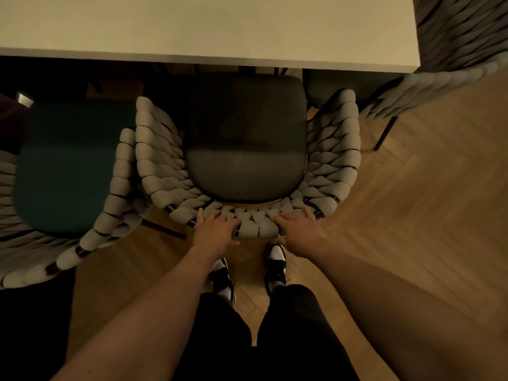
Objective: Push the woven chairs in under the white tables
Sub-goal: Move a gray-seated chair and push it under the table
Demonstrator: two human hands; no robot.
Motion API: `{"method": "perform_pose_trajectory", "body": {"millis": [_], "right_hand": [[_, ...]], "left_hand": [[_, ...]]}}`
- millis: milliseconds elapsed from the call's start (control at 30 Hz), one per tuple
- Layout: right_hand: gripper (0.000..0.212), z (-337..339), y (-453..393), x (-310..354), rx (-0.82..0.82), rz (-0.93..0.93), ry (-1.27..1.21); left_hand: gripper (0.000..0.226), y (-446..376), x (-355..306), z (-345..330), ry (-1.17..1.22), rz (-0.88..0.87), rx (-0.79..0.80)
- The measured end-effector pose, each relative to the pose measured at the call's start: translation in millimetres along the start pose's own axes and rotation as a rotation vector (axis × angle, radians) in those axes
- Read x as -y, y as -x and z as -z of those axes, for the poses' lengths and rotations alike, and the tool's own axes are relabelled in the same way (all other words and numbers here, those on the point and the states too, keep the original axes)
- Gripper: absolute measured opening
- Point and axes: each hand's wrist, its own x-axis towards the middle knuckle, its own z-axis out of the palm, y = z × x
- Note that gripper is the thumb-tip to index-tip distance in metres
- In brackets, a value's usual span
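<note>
A woven chair (162, 166) with a dark grey seat cushion stands in front of me, its front edge just under the rim of the white table (209, 26). My left hand (215, 232) grips the top of the chair's backrest, fingers over the weave and thumb behind. My right hand (299, 229) grips the same backrest a little to the right. A second woven chair (115, 193) with a green seat stands to the left, its arm touching the first chair. A third woven chair (450, 64) stands at the table's right end.
Herringbone wooden floor (412, 215) stretches out to the right. My two feet in black-and-white shoes (275, 268) stand right behind the chair. A dark area fills the lower left corner.
</note>
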Motion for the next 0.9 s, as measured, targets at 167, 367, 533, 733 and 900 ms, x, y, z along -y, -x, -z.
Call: {"method": "perform_pose_trajectory", "body": {"millis": [167, 367, 533, 733, 900], "right_hand": [[0.048, 1, -8, -2, -0.015, -0.013, 0.032], [0.049, 13, -20, -13, -0.034, -0.051, 0.019], [0.051, 18, -25, -10, -0.018, -0.045, 0.021], [0.05, 25, -34, -18, -0.049, -0.038, 0.007], [0.051, 25, -37, -18, -0.036, -0.054, -0.021]], "left_hand": [[0.056, -4, -2, 3, -0.053, 0.013, -0.027], [0.055, -18, -2, 16, -0.034, 0.006, -0.061], [0.054, -23, 3, 17, -0.017, 0.013, -0.058], [0.055, -32, 4, 25, 0.003, 0.006, -0.074], [0.054, -30, 4, 29, 0.021, 0.0, -0.057]]}}
